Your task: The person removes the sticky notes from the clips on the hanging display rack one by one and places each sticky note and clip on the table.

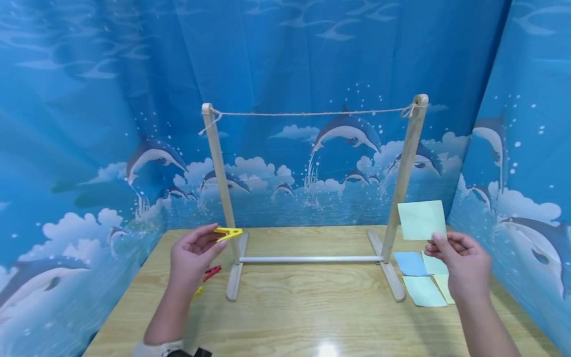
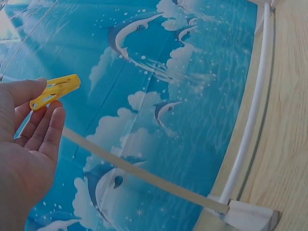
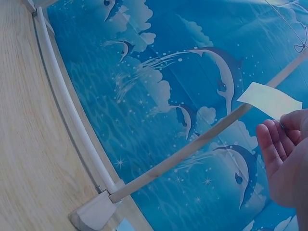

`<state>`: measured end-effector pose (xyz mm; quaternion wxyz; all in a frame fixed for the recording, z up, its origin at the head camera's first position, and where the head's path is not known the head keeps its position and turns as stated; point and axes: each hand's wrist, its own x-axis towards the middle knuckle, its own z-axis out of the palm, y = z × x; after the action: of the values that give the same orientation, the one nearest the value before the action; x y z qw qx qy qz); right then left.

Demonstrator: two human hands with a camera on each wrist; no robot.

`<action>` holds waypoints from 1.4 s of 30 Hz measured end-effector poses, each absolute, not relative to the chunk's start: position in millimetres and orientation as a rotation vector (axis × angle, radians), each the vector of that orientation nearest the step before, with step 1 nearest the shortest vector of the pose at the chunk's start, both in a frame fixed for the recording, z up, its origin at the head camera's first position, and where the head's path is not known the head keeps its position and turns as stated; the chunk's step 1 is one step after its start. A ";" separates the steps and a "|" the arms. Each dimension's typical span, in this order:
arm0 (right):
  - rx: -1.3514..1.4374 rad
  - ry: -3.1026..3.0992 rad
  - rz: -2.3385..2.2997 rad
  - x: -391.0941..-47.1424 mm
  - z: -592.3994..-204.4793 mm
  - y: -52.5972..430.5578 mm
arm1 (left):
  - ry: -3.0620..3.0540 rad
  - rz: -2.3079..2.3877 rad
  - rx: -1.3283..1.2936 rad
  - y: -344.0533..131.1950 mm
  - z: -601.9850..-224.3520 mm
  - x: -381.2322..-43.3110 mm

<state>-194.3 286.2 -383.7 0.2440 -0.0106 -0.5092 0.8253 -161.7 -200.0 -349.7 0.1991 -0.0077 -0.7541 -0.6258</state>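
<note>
My left hand (image 1: 194, 253) pinches a yellow clothespin (image 1: 228, 233) between thumb and fingers, raised in front of the rack's left post. The same yellow clothespin (image 2: 57, 91) shows in the left wrist view, its far end pointing away from the hand (image 2: 33, 139). On the right, my right hand (image 1: 464, 265) holds a pale green paper square (image 1: 421, 220) by its lower right corner, overlapping the right post's side. In the right wrist view the paper (image 3: 272, 100) bends slightly above the fingers. A string (image 1: 308, 114) runs between the tops of both posts, with nothing hanging on it.
A wooden rack with a white lower bar (image 1: 308, 259) stands on the wood-grain table (image 1: 303, 312). More paper squares, one blue (image 1: 411, 264) and several pale green or yellowish, lie at right. A red clothespin (image 1: 211, 272) and a yellow piece (image 1: 198, 291) lie behind my left wrist. Dolphin-print curtain surrounds the table.
</note>
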 end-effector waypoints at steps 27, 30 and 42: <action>-0.135 -1.418 2.268 -183.0 -409.3 327.5 | -1.960 -1.873 0.314 -254.4 -383.7 -145.9; -0.171 -1.391 2.282 -180.1 -411.9 332.6 | -1.953 -1.878 0.345 -261.1 -387.9 -143.4; -0.296 -1.295 2.299 -175.3 -428.8 344.7 | -1.778 -1.988 0.468 -289.2 -407.1 -132.3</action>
<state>-175.3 344.7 -428.8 0.2411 -0.1082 -0.4733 0.8403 -132.3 -289.2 -407.1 0.2153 0.1686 -0.6411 -0.7171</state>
